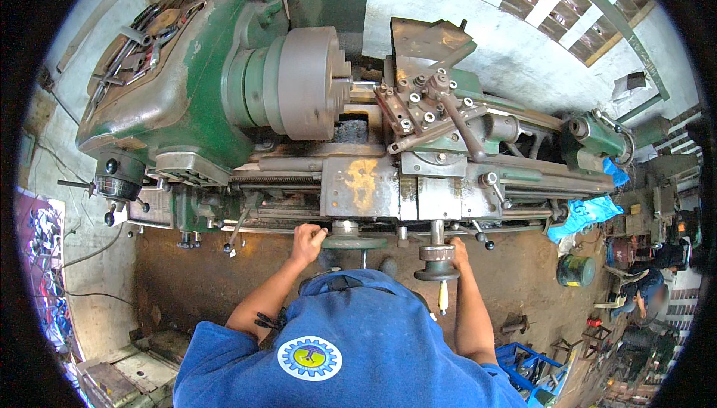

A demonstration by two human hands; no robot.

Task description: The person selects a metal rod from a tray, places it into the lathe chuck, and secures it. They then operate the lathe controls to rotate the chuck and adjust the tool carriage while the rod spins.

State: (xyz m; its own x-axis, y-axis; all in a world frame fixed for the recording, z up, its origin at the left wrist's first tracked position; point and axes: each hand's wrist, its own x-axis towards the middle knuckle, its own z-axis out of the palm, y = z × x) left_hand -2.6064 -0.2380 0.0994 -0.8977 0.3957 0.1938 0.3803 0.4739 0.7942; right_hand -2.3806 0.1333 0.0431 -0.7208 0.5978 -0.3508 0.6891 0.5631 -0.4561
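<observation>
A large metal lathe stands before me. My left hand (307, 243) is closed at the left edge of the carriage handwheel (360, 243), its thumb toward the rim. Beside the cross-slide handwheel (436, 273), with its pale handle (444, 297) pointing down, is my right hand (460, 253); its fingers are mostly hidden. Above them lies the carriage (361, 187), with worn yellow paint. The tool post (429, 102) carries several bolts and a long clamping lever (464, 130). To its left is the big grey chuck (308, 83), a thin bright workpiece (364, 87) beside its jaws.
Wrenches and other tools (138, 53) lie on the green headstock (202, 57). The tailstock (594, 139) is at the right end, near blue plastic (582, 217). A green bucket (576, 270) and a blue crate (526, 369) are on the floor. Another person (642, 292) sits far right.
</observation>
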